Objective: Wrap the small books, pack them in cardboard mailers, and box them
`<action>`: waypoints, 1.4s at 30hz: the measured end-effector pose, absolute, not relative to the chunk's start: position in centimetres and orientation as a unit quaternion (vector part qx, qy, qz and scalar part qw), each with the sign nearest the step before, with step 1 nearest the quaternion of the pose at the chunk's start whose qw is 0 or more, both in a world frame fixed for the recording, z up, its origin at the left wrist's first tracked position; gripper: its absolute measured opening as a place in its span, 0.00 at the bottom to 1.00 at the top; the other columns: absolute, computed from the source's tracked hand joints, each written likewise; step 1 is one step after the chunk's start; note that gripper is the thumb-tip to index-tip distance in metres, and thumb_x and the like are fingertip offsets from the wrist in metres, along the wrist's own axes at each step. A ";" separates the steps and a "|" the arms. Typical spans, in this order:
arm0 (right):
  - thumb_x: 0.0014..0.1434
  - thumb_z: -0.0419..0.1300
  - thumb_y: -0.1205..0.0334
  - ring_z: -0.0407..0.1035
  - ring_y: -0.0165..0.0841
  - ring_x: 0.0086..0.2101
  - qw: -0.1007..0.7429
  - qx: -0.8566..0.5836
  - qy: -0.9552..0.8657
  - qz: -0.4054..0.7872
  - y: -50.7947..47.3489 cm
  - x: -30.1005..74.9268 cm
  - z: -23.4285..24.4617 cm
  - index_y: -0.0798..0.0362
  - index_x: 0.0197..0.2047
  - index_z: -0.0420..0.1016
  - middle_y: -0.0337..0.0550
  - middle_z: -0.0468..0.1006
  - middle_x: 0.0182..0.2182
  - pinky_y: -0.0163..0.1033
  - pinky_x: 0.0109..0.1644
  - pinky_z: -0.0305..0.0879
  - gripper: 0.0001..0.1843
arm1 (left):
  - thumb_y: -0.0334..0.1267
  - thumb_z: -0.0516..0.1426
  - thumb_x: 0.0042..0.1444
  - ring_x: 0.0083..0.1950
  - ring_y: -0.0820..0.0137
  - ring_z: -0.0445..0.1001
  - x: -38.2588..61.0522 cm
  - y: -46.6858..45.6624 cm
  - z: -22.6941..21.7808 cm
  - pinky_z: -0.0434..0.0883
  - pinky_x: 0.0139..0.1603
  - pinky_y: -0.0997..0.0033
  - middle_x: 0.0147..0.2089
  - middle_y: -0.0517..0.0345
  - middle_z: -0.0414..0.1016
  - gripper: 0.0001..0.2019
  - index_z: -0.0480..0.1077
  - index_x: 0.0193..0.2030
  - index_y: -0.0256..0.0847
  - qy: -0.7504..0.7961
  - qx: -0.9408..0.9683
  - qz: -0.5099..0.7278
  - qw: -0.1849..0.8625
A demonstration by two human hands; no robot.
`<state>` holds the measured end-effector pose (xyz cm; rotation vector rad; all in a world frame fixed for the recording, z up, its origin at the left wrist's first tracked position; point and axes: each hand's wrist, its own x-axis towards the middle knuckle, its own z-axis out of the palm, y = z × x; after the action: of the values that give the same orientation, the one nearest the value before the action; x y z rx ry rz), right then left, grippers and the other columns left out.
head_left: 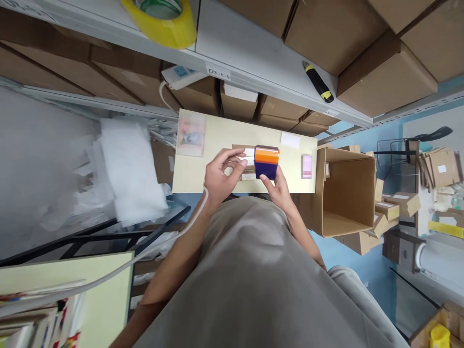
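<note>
I look straight down at a pale yellow table. My right hand grips an orange and dark purple block-shaped object from below, holding it just above the table. My left hand sits beside it on the left, fingers curled, fingertips touching a small brown box with a white label under the object. What the left fingers pinch is not clear. A white cable runs along my left wrist.
A pink packet, a white label and a clear-bagged card lie on the table. An open cardboard box stands right. Shelves above hold boxes, yellow tape, a utility knife. White plastic bags pile left.
</note>
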<state>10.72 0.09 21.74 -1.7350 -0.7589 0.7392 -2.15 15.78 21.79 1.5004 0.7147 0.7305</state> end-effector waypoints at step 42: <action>0.75 0.56 0.66 0.79 0.55 0.59 0.203 -0.687 -0.684 0.136 -8.2 28.2 21.9 0.52 0.66 0.73 0.60 0.85 0.56 0.72 0.70 0.76 0.18 | 0.40 0.58 0.79 0.53 0.59 0.80 5.5 11.7 26.4 0.77 0.56 0.53 0.51 0.50 0.86 0.10 0.82 0.49 0.48 0.140 0.885 0.244 0.371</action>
<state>28.21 -8.20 21.88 -1.9168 -1.9093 0.3808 5.48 11.68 26.40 2.2689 0.3601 0.6245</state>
